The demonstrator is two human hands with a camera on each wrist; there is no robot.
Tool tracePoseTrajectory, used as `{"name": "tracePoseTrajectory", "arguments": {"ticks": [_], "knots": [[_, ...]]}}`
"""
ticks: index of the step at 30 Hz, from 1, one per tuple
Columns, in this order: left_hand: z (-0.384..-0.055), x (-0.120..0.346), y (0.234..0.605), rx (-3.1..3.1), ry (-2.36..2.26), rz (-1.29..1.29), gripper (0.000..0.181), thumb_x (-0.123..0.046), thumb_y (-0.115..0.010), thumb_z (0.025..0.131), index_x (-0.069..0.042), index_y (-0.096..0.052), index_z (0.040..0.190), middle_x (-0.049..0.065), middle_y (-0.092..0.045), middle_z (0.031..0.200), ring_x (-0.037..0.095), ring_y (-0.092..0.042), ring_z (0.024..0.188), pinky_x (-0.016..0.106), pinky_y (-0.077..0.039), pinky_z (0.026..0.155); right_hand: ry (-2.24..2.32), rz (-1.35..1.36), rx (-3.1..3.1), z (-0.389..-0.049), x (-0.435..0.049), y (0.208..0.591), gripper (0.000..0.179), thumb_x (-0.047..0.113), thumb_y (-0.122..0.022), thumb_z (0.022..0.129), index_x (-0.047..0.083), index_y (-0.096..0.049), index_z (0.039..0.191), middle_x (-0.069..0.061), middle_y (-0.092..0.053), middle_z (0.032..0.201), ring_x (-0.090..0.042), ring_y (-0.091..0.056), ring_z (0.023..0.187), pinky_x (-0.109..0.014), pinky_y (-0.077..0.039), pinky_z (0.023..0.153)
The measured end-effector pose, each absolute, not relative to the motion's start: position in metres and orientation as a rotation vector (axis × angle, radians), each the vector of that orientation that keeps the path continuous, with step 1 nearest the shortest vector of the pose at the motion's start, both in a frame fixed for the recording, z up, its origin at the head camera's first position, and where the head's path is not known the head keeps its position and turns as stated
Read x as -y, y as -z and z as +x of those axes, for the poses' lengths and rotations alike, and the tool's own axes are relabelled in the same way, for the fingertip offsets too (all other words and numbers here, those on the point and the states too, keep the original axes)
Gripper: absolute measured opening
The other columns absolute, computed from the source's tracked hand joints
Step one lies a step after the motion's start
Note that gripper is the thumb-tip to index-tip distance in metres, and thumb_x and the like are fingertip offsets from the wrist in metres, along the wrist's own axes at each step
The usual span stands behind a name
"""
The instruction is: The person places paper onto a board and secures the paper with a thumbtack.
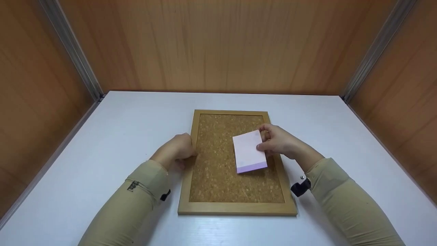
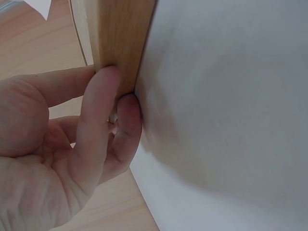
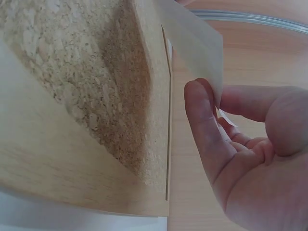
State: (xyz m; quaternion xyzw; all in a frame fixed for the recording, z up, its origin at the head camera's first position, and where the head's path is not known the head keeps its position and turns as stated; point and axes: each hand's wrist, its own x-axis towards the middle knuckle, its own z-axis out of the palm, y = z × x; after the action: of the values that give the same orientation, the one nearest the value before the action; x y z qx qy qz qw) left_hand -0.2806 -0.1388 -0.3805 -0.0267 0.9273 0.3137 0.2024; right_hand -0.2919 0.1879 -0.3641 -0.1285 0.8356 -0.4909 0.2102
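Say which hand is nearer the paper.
Right. The right hand pinches the paper along its right side; the left hand is apart from it, across the cork, gripping the left edge of the board.

Pale pink and purple over flecked brown
Above the cork board (image 1: 218,184), flecked brown within its tan frame (image 1: 235,208), your paper (image 1: 248,150) is pale pink with a purple band; your khaki sleeves (image 1: 344,194) flank the board, white table (image 1: 146,112) beneath it, streaked orange-brown panel (image 1: 218,44) behind it.
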Motion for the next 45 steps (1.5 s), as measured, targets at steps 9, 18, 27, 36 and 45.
{"name": "tracePoseTrajectory", "arguments": {"ticks": [9,18,27,36,45], "knots": [[-0.281,0.139,0.380,-2.585,-0.891,-0.079,0.015,-0.008,-0.067,0.097,0.005,-0.063,0.101,0.019,-0.067,0.086,0.030,-0.070,0.074,0.037,-0.060,0.055,1.275,-0.362,-2.344,-0.292,-0.186,0.371,0.067,0.000,-0.075,0.088,0.002,-0.038,0.145,-0.017,-0.064,0.097,-0.026,-0.071,0.082,-0.037,-0.061,0.068],[-0.280,0.138,0.379,-2.593,-0.868,-0.058,0.014,-0.007,-0.066,0.098,0.007,-0.065,0.100,0.018,-0.068,0.083,0.028,-0.071,0.073,0.035,-0.060,0.057,1.017,-0.362,-2.504,-0.287,-0.182,0.374,0.080,0.006,-0.083,0.083,0.006,-0.038,0.149,-0.016,-0.066,0.096,-0.026,-0.070,0.069,-0.038,-0.061,0.060],[-0.279,0.137,0.380,-2.608,-0.852,-0.033,0.013,-0.006,-0.066,0.098,0.006,-0.067,0.097,0.016,-0.069,0.080,0.027,-0.070,0.072,0.034,-0.060,0.058,0.886,-0.373,-2.553,-0.286,-0.183,0.380,0.057,0.010,-0.084,0.083,0.005,-0.053,0.130,-0.014,-0.065,0.093,-0.024,-0.068,0.065,-0.036,-0.059,0.056],[-0.276,0.139,0.378,-2.582,-0.914,-0.075,0.011,-0.006,-0.065,0.097,0.004,-0.066,0.095,0.018,-0.068,0.083,0.030,-0.070,0.073,0.039,-0.060,0.054,0.826,-0.412,-2.583,-0.283,-0.180,0.381,0.049,0.013,-0.085,0.083,0.004,-0.060,0.124,-0.012,-0.063,0.094,-0.023,-0.068,0.065,-0.035,-0.058,0.055],[-0.273,0.145,0.372,-2.679,-0.769,-0.058,0.020,-0.018,-0.070,0.096,0.000,-0.068,0.086,0.015,-0.067,0.081,0.026,-0.065,0.071,0.044,-0.059,0.051,0.810,-0.394,-2.578,-0.284,-0.178,0.380,0.048,0.017,-0.085,0.083,0.005,-0.062,0.124,-0.012,-0.063,0.090,-0.022,-0.067,0.066,-0.034,-0.057,0.055]]}}
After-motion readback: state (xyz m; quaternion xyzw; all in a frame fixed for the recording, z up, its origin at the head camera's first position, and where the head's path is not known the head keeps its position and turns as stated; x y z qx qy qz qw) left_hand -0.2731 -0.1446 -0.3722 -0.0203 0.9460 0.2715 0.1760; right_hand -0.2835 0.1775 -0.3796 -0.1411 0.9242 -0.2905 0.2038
